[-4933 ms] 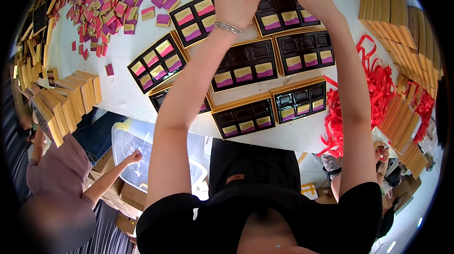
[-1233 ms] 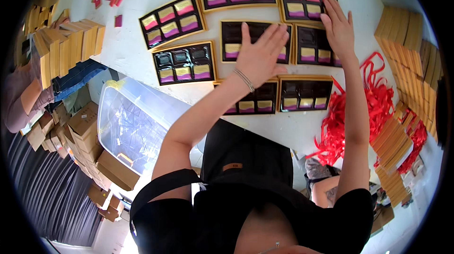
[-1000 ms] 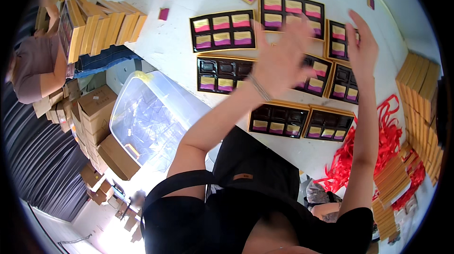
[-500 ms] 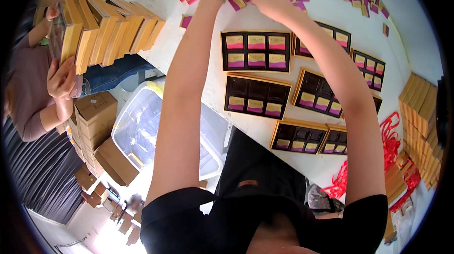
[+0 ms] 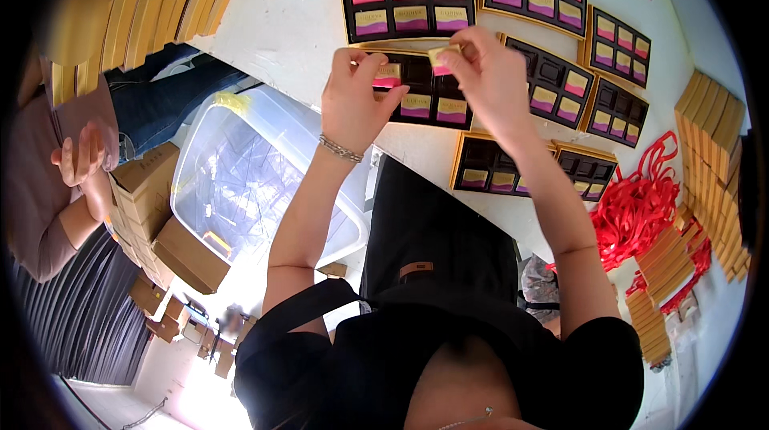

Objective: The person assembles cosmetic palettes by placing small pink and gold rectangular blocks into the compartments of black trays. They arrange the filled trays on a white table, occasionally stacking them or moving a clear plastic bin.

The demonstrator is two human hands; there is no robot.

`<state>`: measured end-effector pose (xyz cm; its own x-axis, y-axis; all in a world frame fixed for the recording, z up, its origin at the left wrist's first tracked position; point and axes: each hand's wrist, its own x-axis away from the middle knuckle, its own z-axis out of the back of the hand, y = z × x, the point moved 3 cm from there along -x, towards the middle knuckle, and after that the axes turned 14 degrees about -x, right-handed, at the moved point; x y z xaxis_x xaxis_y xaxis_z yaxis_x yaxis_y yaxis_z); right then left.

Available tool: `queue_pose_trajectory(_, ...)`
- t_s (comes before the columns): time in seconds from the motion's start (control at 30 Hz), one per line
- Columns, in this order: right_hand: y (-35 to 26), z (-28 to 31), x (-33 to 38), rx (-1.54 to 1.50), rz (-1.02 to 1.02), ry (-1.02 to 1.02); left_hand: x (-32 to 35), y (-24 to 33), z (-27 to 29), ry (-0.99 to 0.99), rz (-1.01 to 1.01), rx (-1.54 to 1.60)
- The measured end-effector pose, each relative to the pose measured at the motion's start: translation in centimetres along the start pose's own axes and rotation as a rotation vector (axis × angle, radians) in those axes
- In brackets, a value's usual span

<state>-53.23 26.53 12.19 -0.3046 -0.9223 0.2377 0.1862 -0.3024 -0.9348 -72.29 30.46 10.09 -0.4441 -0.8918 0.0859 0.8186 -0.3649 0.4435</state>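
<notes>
A black box with gold edges (image 5: 424,84) lies in front of me on the white table. Purple-and-gold wrapped chocolate squares fill part of its near row. My left hand (image 5: 352,102), with a bracelet at the wrist, is over the box's left end. Its thumb and index finger are around a pink-and-gold wrapped chocolate (image 5: 388,76) at the far left compartment. Above the box's far edge, my right hand (image 5: 493,78) pinches another pink-and-gold wrapped chocolate (image 5: 440,59), held tilted. The fingers hide some of the compartments.
Filled boxes (image 5: 408,6) lie behind; partly filled ones (image 5: 493,166) sit nearer and to the right. Red ribbon (image 5: 641,210) is heaped at the right, beside stacked gold boxes (image 5: 713,150). A clear plastic bin (image 5: 264,166) stands left below the table, near a co-worker's hand (image 5: 80,156).
Both hands have come back from the far pile of wrapped chocolates to the box nearer me, now with chocolates at their fingers. The view has shifted; the co-worker's hand is off the stacked boxes.
</notes>
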Motion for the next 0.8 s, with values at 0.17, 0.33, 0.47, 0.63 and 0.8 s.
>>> queue_pose_trajectory(0.17, 1.2, -2.4, 3.8, 0.128, 0.087, 0.076, 1.8, 0.6, 0.7, 0.194, -0.106, -0.201)
queue_pose_trajectory(0.33, 0.6, -2.6, 6.0, 0.523, 0.449, -0.103, 4.6, 0.0, -0.4, 0.085, -0.279, -0.358)
queue_pose_trajectory(0.47, 2.0, -3.9, 6.0, 0.663, 0.487, -0.287, 4.9, -1.1, -1.8, -0.021, -0.291, -0.534)
queue_pose_trajectory(0.63, 2.1, -3.7, 5.7, 0.765, 0.507, -0.314, 4.9, -0.9, -2.0, -0.109, -0.285, -0.571)
queue_pose_trajectory(0.8, -1.7, -2.5, -3.4, 0.507, 0.607, -0.061, -2.3, -3.9, 2.8, 0.349, -0.166, -0.386)
